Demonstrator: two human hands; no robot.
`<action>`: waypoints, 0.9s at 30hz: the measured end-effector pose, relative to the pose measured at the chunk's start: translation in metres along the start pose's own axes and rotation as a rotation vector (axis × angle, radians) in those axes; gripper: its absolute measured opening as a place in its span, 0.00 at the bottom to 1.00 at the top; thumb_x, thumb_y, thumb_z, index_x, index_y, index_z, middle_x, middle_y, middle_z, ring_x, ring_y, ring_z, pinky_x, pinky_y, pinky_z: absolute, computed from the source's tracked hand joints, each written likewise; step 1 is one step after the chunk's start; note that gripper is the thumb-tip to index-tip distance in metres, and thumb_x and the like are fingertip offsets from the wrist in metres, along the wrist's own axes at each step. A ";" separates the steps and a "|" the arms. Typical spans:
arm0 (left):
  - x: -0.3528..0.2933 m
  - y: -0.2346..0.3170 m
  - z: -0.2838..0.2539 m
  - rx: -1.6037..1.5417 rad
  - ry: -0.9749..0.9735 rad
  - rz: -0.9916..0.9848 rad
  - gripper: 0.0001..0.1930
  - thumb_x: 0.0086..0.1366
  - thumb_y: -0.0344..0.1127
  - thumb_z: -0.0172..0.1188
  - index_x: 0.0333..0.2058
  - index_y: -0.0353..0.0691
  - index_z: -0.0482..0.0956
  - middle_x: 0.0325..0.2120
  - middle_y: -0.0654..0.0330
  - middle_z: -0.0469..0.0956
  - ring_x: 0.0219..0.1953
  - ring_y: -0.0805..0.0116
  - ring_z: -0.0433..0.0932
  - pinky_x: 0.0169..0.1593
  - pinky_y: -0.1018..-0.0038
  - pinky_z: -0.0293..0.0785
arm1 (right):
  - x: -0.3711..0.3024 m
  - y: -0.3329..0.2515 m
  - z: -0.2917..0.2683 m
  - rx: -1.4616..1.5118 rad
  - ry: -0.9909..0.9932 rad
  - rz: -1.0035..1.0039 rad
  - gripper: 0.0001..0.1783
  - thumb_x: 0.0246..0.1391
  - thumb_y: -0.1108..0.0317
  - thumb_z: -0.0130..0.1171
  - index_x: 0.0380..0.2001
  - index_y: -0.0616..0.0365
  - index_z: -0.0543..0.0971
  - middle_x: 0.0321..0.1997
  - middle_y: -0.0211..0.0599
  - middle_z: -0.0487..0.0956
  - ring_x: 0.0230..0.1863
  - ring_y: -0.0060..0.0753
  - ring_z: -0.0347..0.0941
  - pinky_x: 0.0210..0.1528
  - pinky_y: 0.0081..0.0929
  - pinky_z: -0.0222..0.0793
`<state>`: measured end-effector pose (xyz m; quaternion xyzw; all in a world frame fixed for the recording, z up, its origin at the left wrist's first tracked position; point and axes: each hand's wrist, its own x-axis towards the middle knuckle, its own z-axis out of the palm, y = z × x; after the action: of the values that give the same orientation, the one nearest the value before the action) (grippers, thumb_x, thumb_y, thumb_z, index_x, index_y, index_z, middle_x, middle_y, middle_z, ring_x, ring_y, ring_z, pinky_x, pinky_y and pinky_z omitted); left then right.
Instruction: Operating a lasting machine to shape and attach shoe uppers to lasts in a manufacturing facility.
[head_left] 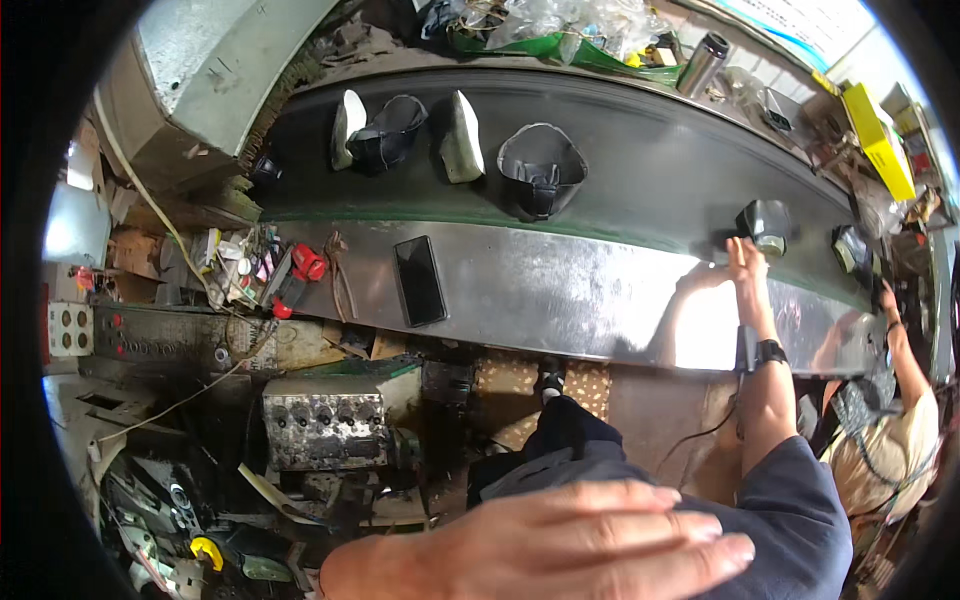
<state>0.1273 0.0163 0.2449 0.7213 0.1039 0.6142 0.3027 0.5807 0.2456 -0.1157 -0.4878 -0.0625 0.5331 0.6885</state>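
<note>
My right hand (746, 262) reaches out over the conveyor's near edge with its fingers stretched. Its fingertips are beside a black shoe piece (766, 222) with a pale lower edge; I cannot tell whether they touch it. My left hand (560, 545) hangs large in the foreground before my body, back up, fingers extended and holding nothing. Further left on the dark belt (650, 150) lie a white sole (348, 130) beside a black shoe upper (390, 135), a second white sole (462, 140), and an open black upper (543, 168).
A phone (420, 282), pliers (341, 275) and a red tool (305, 265) lie on the metal ledge (560, 290). At right a co-worker's hand (888, 300) is near another dark shoe (850, 248). A steel flask (703, 65) stands behind the belt; a machine box (330, 415) sits below.
</note>
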 end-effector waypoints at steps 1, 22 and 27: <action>0.005 -0.004 0.000 0.032 0.032 -0.024 0.16 0.53 0.35 0.75 0.43 0.49 0.91 0.44 0.46 0.85 0.44 0.54 0.86 0.50 0.57 0.82 | 0.004 0.019 0.011 -0.066 0.006 -0.017 0.12 0.63 0.69 0.63 0.46 0.66 0.79 0.44 0.44 0.84 0.42 0.39 0.84 0.39 0.30 0.85; -0.057 -0.210 -0.129 0.118 0.293 -1.030 0.21 0.64 0.27 0.62 0.57 0.31 0.79 0.51 0.49 0.83 0.53 0.64 0.82 0.59 0.69 0.75 | -0.202 0.076 0.133 -0.169 -0.232 0.378 0.48 0.65 0.62 0.63 0.76 0.19 0.45 0.75 0.38 0.58 0.74 0.44 0.56 0.65 0.71 0.57; -0.164 -0.412 -0.174 0.845 0.199 -1.341 0.53 0.54 0.47 0.76 0.72 0.34 0.57 0.69 0.40 0.61 0.72 0.49 0.61 0.72 0.60 0.60 | -0.298 0.059 0.071 -0.024 -0.040 0.377 0.40 0.64 0.58 0.64 0.72 0.36 0.54 0.73 0.40 0.63 0.72 0.51 0.62 0.70 0.72 0.57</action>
<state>0.0174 0.3123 -0.1119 0.5007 0.7661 0.2716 0.2977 0.3716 0.0491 0.0074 -0.4886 0.0098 0.6612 0.5692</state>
